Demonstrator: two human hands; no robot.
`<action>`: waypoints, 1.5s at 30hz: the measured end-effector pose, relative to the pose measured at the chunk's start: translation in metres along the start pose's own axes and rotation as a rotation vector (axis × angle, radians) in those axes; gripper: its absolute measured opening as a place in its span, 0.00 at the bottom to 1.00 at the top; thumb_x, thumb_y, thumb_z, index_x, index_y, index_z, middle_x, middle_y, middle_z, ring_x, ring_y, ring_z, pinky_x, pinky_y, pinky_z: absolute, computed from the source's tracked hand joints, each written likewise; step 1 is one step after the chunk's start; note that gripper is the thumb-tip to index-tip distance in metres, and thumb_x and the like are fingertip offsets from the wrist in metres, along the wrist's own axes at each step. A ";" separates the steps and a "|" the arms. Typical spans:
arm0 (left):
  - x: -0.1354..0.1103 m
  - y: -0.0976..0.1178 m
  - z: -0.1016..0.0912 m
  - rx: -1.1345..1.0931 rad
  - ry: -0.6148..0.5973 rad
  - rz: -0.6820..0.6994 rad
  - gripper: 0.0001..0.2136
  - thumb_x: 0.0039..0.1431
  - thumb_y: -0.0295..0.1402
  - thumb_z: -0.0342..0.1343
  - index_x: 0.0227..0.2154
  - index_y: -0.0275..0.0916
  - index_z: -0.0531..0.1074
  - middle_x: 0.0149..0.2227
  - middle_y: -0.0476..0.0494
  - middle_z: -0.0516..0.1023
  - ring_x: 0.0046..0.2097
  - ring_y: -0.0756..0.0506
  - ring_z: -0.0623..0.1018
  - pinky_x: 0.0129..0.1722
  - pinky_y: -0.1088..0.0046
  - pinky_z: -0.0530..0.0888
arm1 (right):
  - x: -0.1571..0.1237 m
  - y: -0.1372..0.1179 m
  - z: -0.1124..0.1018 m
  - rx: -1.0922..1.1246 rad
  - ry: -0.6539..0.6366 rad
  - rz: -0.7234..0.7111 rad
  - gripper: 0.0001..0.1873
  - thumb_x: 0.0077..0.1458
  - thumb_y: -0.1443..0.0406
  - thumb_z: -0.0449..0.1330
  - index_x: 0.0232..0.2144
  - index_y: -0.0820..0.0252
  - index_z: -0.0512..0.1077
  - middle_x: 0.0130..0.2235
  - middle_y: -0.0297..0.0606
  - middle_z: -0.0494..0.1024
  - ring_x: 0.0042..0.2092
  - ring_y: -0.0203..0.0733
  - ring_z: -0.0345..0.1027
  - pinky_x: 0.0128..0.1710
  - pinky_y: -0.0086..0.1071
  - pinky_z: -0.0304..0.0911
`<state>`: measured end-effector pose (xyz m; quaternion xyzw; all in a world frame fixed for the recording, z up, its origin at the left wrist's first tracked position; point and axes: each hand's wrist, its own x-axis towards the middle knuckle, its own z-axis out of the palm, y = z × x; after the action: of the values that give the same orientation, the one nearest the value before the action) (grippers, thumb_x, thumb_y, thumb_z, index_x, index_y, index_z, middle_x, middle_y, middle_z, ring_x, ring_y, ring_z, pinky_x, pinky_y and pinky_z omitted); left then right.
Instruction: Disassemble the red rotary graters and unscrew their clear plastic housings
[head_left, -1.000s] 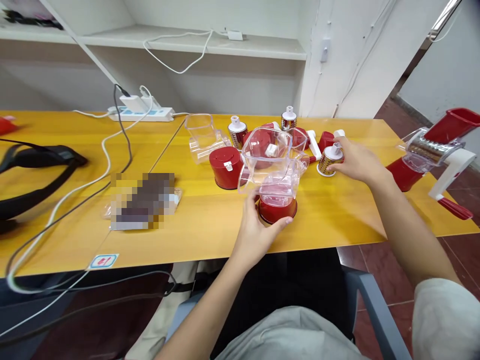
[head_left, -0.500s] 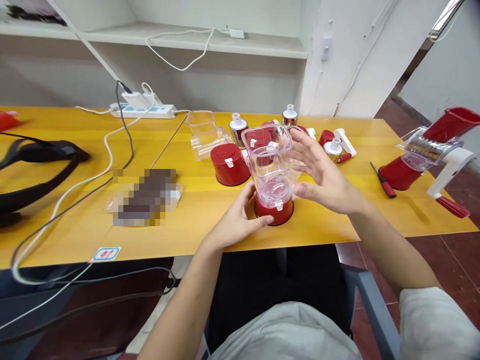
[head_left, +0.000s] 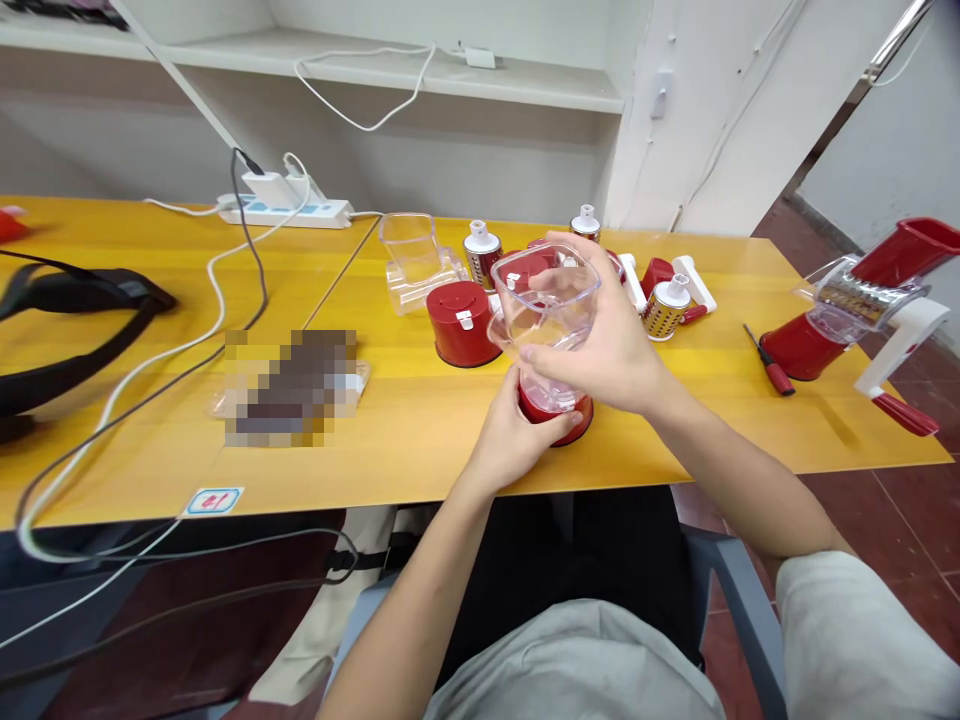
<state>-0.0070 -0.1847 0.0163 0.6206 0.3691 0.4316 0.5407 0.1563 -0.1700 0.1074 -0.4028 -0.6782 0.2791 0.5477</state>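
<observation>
A clear plastic hopper body (head_left: 547, 305) stands on a round red base (head_left: 553, 412) near the front edge of the yellow table (head_left: 420, 420). My right hand (head_left: 607, 345) is wrapped round the clear body from the right side, fingers over its top rim. My left hand (head_left: 514, 440) grips the red base from the front left. Just behind lie a second red base (head_left: 459, 322), another clear hopper (head_left: 414, 255) and several drum blades (head_left: 664, 308).
An assembled red and white rotary grater (head_left: 855, 315) stands at the right edge, a small red screwdriver (head_left: 769, 360) beside it. A power strip (head_left: 285, 208) with cables lies at the back. A black strap (head_left: 75, 310) and a blurred packet (head_left: 289, 385) lie to the left.
My right hand left the drum blade at the right, came back to the middle and closed on the clear body. My left hand stayed on the red base.
</observation>
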 end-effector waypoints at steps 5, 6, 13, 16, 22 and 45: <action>0.000 0.000 -0.005 0.037 0.001 -0.083 0.40 0.48 0.40 0.82 0.64 0.42 0.73 0.67 0.35 0.81 0.70 0.28 0.80 0.75 0.40 0.72 | 0.028 -0.035 -0.059 0.298 0.052 -0.233 0.49 0.49 0.41 0.80 0.66 0.39 0.65 0.60 0.35 0.79 0.69 0.56 0.73 0.73 0.56 0.73; -0.001 0.000 -0.006 0.052 0.015 -0.095 0.41 0.47 0.40 0.83 0.63 0.43 0.73 0.66 0.36 0.81 0.69 0.28 0.80 0.75 0.40 0.72 | 0.027 -0.047 -0.074 0.292 0.094 -0.297 0.43 0.49 0.46 0.81 0.63 0.40 0.69 0.57 0.33 0.80 0.68 0.54 0.74 0.76 0.55 0.70; -0.007 -0.003 -0.016 0.200 0.153 -0.018 0.48 0.43 0.43 0.83 0.65 0.46 0.66 0.71 0.35 0.72 0.72 0.28 0.75 0.77 0.38 0.69 | -0.058 -0.039 -0.145 -0.218 0.001 0.106 0.51 0.51 0.55 0.85 0.72 0.38 0.69 0.61 0.40 0.79 0.68 0.60 0.75 0.63 0.58 0.82; -0.005 -0.004 -0.027 0.221 0.063 -0.020 0.46 0.45 0.44 0.83 0.63 0.46 0.64 0.68 0.36 0.73 0.70 0.29 0.77 0.75 0.38 0.71 | -0.095 0.003 -0.159 -0.294 0.168 0.211 0.53 0.51 0.50 0.85 0.72 0.39 0.67 0.63 0.42 0.79 0.71 0.62 0.73 0.71 0.65 0.75; 0.006 0.005 -0.059 0.129 -0.131 -0.041 0.43 0.57 0.43 0.78 0.71 0.50 0.63 0.74 0.39 0.72 0.74 0.33 0.75 0.74 0.48 0.76 | -0.109 0.050 -0.162 -0.259 0.194 0.250 0.57 0.47 0.45 0.85 0.70 0.41 0.62 0.69 0.45 0.76 0.73 0.61 0.71 0.74 0.62 0.72; 0.108 -0.022 -0.024 0.239 -0.130 0.152 0.47 0.60 0.38 0.72 0.79 0.39 0.57 0.77 0.29 0.69 0.76 0.31 0.74 0.82 0.45 0.65 | -0.098 0.134 -0.178 -0.317 0.470 0.298 0.57 0.50 0.40 0.79 0.72 0.49 0.60 0.73 0.56 0.68 0.68 0.61 0.75 0.68 0.59 0.77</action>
<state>0.0092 -0.0731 0.0107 0.7333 0.3339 0.3830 0.4518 0.3686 -0.1951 -0.0100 -0.6314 -0.5018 0.1465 0.5728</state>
